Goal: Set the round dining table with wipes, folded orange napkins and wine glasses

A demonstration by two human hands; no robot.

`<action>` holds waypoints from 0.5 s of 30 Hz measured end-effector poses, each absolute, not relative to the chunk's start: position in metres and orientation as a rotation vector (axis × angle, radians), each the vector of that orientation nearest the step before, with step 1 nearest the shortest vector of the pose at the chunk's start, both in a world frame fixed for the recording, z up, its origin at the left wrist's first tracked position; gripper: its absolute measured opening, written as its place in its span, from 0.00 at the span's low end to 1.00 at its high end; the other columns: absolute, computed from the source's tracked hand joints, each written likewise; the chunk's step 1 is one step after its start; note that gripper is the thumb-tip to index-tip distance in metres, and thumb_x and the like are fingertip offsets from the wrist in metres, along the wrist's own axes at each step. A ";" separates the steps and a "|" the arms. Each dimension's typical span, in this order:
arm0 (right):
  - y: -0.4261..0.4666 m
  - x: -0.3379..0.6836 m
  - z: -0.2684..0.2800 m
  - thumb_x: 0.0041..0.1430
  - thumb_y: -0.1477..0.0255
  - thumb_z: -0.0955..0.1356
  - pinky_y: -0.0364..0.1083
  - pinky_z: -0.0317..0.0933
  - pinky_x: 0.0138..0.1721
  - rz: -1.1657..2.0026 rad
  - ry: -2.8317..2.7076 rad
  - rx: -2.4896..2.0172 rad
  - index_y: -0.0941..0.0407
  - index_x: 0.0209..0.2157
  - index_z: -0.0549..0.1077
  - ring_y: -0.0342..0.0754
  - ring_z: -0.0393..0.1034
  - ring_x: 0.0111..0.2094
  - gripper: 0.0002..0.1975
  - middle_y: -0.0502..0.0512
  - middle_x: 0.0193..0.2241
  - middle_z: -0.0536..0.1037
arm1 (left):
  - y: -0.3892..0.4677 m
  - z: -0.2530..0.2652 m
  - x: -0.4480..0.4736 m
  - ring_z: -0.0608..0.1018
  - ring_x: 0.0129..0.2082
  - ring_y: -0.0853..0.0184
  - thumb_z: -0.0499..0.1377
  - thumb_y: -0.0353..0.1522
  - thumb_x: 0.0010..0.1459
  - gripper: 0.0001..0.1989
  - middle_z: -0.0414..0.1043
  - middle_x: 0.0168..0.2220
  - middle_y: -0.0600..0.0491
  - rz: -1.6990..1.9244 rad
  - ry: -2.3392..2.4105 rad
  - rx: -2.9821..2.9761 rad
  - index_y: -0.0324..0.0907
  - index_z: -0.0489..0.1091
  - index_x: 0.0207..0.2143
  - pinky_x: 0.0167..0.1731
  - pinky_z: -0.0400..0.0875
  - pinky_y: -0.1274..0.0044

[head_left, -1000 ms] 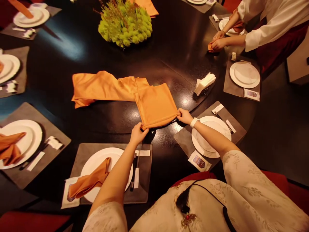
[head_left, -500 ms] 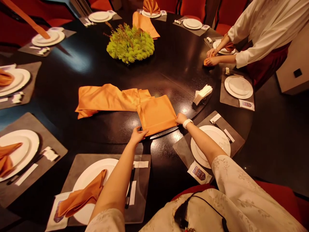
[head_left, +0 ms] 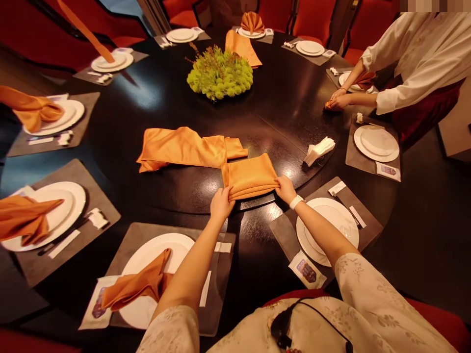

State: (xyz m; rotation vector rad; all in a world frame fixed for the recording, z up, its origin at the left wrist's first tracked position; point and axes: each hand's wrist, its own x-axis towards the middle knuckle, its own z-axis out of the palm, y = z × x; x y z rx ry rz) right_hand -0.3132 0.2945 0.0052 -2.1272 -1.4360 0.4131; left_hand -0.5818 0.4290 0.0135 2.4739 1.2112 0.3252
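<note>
Orange rectangular cloth (head_left: pixel 252 174), pleated edge toward camera.
Left hand (head_left: pixel 221 203) and right hand (head_left: pixel 286 189) pinch its ends; long axis crosswise.

The folded napkin (head_left: pixel 252 176) you hold is orange cloth with a smooth, satiny sheen, and the rumpled cloth (head_left: pixel 184 148) beside it shows the same soft luster. Your bench (head_left: pixel 287 115) is dark and glossy, mirroring the lights, with a faint wood-like grain. The plates (head_left: pixel 377 142) look like smooth, glazed ceramic; the placemats (head_left: pixel 98 198) look matt and leathery. You have thin, dull white paper in the tissues (head_left: pixel 319 150). The greenery (head_left: pixel 221 81) looks rough and bumpy. Your sleeve (head_left: pixel 368 287) is pale patterned cloth with a slight sheen.
</note>
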 end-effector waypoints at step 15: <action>0.255 -0.309 -0.002 0.49 0.77 0.65 0.47 0.62 0.42 0.683 -1.473 -1.935 0.54 0.28 0.63 0.49 0.66 0.36 0.06 0.54 0.31 0.72 | 0.410 0.001 -0.605 0.77 0.41 0.56 0.59 0.30 0.49 0.10 0.74 0.38 0.47 0.190 0.829 2.494 0.42 0.67 0.36 0.48 0.70 0.65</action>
